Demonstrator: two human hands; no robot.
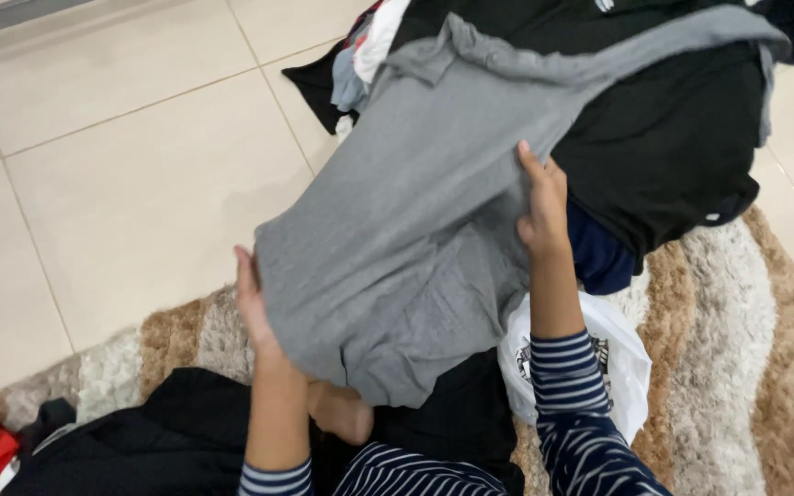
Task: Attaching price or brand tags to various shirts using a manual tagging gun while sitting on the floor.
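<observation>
Grey garment (415,230) stretched mid-frame between both hands. Left hand (252,308) grips lower-left edge; right hand (542,207) pinches right edge. Dark clothes pile (673,138) upper right, shaggy rug (737,349) below, tiled floor (121,165) upper left.

The left hand (252,308) was raised with its palm turned inward and fingers straight, its forearm bare above a striped cuff. The right hand (542,207) reached higher, fingers curled closed in a grip, its striped sleeve pushed to mid-forearm.
</observation>
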